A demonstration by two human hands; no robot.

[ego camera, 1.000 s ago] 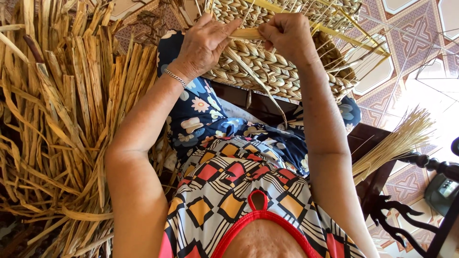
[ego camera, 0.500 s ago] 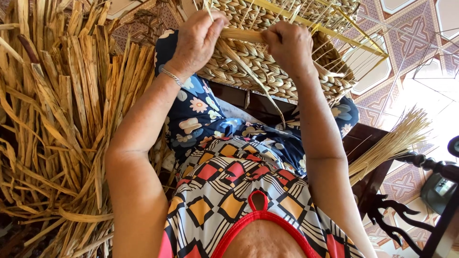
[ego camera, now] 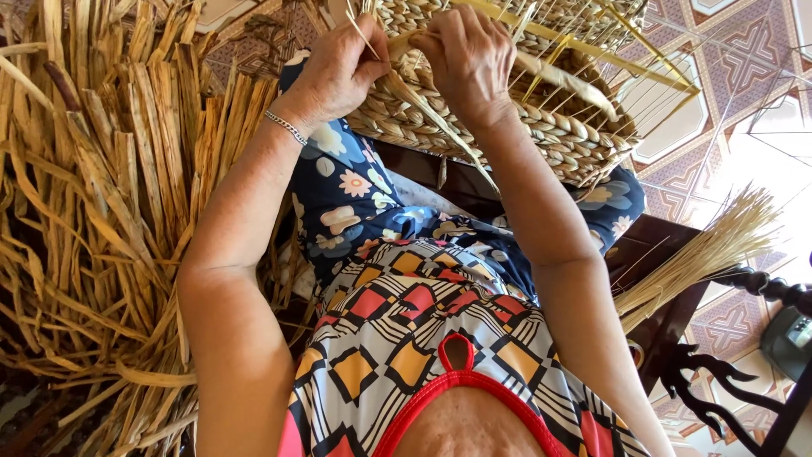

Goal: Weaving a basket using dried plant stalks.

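Basket (ego camera: 541,127), half woven from twisted straw rope, lies on the person's lap at the top of the view, its thin upright ribs (ego camera: 592,51) fanning out past the finished rows. Both hands sit on its near rim, close together. Left hand (ego camera: 338,72) is closed on a flat straw strand (ego camera: 431,114) that runs between the two hands and trails down over the basket's wall toward the lap. Right hand (ego camera: 469,59) is curled shut over the same strand at the rim, knuckles up, fingertips hidden against the weave.

Lap is covered by blue flowered cloth (ego camera: 355,195) and a dress (ego camera: 423,338) of red, yellow and black squares. Along the person's left lies a big pile of dry straw (ego camera: 93,228), touching the left forearm. At the right, a bundle of fine pale stalks (ego camera: 710,254) rests on a dark wooden piece (ego camera: 668,322), above a patterned tile floor (ego camera: 736,93) in bright sun.

Both forearms reach up from the bottom edge, elbows bent and spread, wrists meeting at the basket. A thin bracelet (ego camera: 286,127) circles the left wrist.
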